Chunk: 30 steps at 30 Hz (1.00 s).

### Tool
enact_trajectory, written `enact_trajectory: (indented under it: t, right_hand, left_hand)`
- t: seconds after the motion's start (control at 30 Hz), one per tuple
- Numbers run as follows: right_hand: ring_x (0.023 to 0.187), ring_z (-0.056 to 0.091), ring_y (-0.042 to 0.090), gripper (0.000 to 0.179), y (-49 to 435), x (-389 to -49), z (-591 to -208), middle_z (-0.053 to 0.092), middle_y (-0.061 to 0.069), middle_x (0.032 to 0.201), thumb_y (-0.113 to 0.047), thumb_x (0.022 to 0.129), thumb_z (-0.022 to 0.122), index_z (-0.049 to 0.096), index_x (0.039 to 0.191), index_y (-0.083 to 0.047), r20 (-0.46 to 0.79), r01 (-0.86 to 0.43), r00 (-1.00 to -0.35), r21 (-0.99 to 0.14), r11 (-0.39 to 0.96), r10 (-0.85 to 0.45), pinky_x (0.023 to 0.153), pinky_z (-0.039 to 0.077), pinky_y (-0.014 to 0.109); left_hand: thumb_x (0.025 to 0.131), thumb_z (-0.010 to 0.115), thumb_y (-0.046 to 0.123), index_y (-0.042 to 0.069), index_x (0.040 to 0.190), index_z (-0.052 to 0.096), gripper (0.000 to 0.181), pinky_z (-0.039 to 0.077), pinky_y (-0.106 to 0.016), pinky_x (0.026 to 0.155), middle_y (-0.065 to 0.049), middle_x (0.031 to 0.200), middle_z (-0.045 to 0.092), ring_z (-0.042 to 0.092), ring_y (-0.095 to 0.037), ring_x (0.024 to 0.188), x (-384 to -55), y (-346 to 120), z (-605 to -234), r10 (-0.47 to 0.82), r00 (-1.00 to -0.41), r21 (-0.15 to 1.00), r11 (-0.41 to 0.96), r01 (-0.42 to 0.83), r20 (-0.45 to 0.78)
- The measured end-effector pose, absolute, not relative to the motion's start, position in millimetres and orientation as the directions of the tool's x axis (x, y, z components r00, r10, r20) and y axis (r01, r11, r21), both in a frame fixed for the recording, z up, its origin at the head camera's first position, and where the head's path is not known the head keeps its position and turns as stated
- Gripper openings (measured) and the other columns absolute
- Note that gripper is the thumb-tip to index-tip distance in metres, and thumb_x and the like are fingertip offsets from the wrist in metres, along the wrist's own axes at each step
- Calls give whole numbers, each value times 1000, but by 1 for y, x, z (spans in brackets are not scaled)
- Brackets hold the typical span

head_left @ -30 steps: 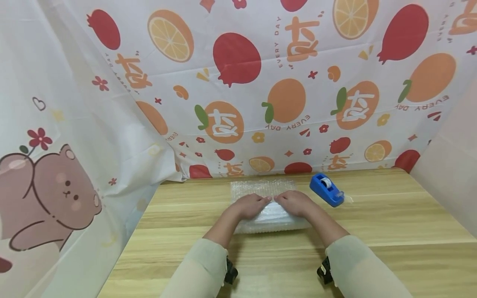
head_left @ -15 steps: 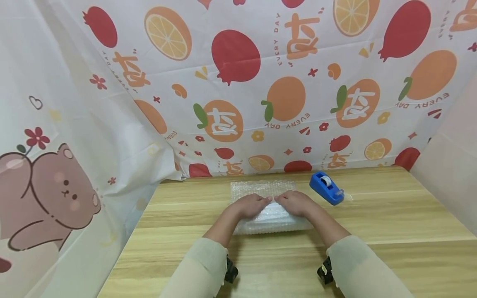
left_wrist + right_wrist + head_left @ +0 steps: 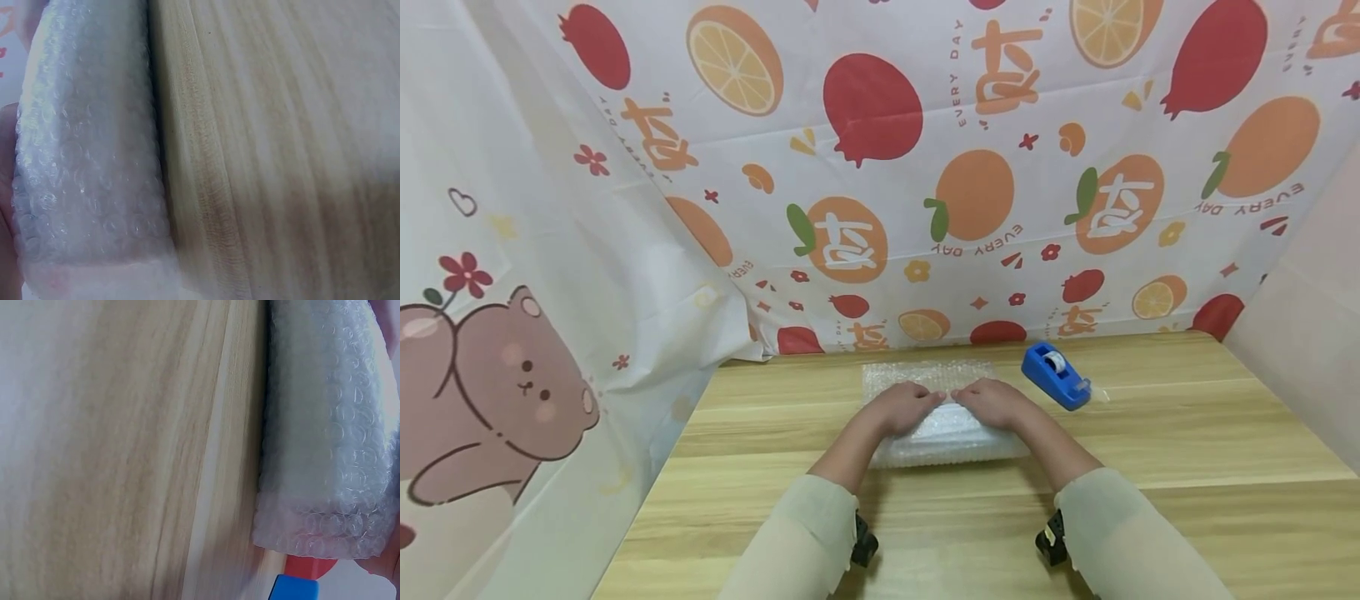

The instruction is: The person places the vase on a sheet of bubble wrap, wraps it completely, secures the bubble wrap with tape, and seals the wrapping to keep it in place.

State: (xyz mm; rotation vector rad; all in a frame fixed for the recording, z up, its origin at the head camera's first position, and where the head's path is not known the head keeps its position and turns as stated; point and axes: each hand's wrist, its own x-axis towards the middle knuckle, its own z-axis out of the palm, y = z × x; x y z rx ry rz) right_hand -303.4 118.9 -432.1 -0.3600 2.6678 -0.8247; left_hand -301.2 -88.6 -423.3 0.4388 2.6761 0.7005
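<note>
Bubble wrap (image 3: 951,433) lies folded over on the wooden table, with a whitish layer showing through. On its left half my left hand (image 3: 904,410) holds it with curled fingers. My right hand (image 3: 994,405) grips the right half in the same way, and the two thumbs point at each other with a small gap between. Most fingertips are hidden. In the left wrist view, the rolled side of the bubble wrap (image 3: 94,156) bulges close above the table. The right wrist view has the bubble wrap (image 3: 325,437) ending in a flat, layered edge.
A blue tape dispenser (image 3: 1054,377) stands to the right behind the wrap, a bit of clear tape sticking out of its front. The wooden table (image 3: 745,500) meets a fruit-print cloth (image 3: 917,125) at the back. Another cloth with a bear (image 3: 535,383) hangs at the left.
The head view has tilted very slightly. Both hands keep their places on the bubble wrap, and nothing has been taken up or let go.
</note>
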Motion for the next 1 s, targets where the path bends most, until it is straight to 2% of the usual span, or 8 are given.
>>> enact_trajectory:
  t: [0.2,0.53,0.63,0.77,0.83,0.87,0.93,1.0]
  right_hand:
    - [129,51,36,52,119,-306,-430,61,12,135,-46,102,41,65,130,-10,-255,-111,-913,-597,795,-319,106,37,61]
    - [129,51,38,53,121,-311,-433,60,15,135,-44,103,40,62,131,-5,-249,-106,-916,-605,789,-314,107,37,61]
    - [129,51,38,52,120,-311,-436,60,15,135,-44,103,41,62,131,-5,-260,-82,-918,-611,787,-298,107,36,61]
    - [126,53,37,50,116,-309,-436,62,14,131,-43,103,42,64,128,-5,-262,-83,-915,-621,780,-306,106,38,60]
    - [124,54,36,49,115,-308,-437,63,14,130,-42,103,41,65,126,-5,-257,-98,-912,-622,777,-321,105,38,60]
    - [123,55,36,48,115,-308,-437,63,13,129,-41,103,41,66,125,-5,-254,-103,-911,-620,778,-324,104,39,60]
    - [124,55,36,47,116,-309,-437,63,13,129,-40,103,41,66,124,-6,-245,-113,-915,-609,785,-321,105,39,59]
    - [126,53,36,47,117,-310,-435,63,13,131,-39,103,41,66,125,-6,-230,-119,-921,-604,788,-315,106,37,58]
  left_hand:
    - [100,34,61,13,134,61,65,41,-51,106,-8,138,59,51,-32,131,-306,-89,-426,363,-902,505,838,207,-233]
    - [103,36,50,14,129,64,53,44,-48,103,-6,132,63,55,-29,127,-313,-88,-429,359,-920,478,843,246,-160]
    - [103,37,48,14,118,68,48,48,-44,95,-5,122,66,59,-26,115,-313,-88,-431,373,-923,458,840,290,-99]
    - [103,42,43,17,93,66,37,49,-35,78,2,96,64,59,-16,90,-307,-89,-432,398,-916,394,836,382,43]
    - [102,48,40,20,85,63,31,47,-31,72,6,85,62,56,-12,81,-304,-90,-431,449,-881,324,819,473,150]
    - [101,52,38,20,84,63,28,47,-30,70,7,80,61,56,-12,77,-302,-89,-431,491,-844,273,799,535,216]
    - [98,59,34,19,81,63,23,48,-28,64,8,73,61,57,-11,70,-299,-88,-431,579,-732,134,744,655,360]
    - [93,68,29,18,79,65,18,48,-26,57,8,67,62,59,-9,63,-297,-87,-429,641,-578,-36,685,728,504]
